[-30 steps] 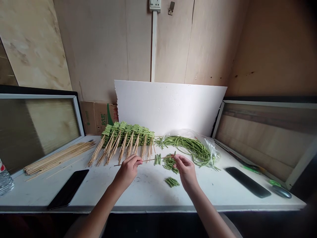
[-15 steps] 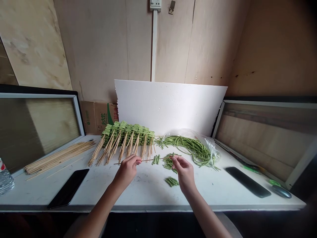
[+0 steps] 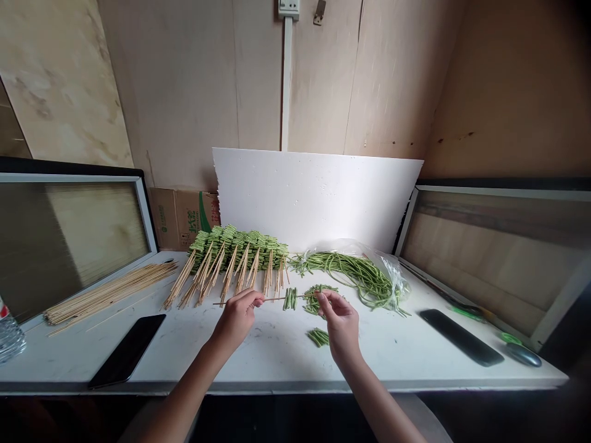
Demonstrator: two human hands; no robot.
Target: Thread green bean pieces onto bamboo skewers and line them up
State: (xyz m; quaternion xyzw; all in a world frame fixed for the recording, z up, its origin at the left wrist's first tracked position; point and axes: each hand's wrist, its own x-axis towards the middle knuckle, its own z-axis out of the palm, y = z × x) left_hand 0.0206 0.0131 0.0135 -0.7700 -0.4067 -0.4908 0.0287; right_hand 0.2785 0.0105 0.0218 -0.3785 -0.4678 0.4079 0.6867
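Note:
My left hand (image 3: 241, 314) is closed in a pinch around a thin bamboo skewer (image 3: 277, 299) held level above the table. Several short pieces of green long bean (image 3: 290, 299) sit side by side across the skewer, between my hands. At its right end my right hand (image 3: 341, 320) pinches with thumb and forefinger; whether a bean piece is also in that pinch is hidden. Behind the right hand lies a pile of cut bean pieces (image 3: 310, 303), partly covered by the fingers. A smaller bunch of cut pieces (image 3: 317, 336) lies nearer, left of the right wrist.
Filled bean skewers (image 3: 231, 246) are stacked at the back, sticks toward me. Whole long beans (image 3: 357, 272) lie in a clear plastic bag at back right. Bare skewers (image 3: 111, 289) and a phone (image 3: 127, 351) are left; a dark flat object (image 3: 462, 337) lies right.
My right hand has shifted slightly left along the skewer. The bean piece seen at its fingertips before no longer shows there. My left hand stays in nearly the same place.

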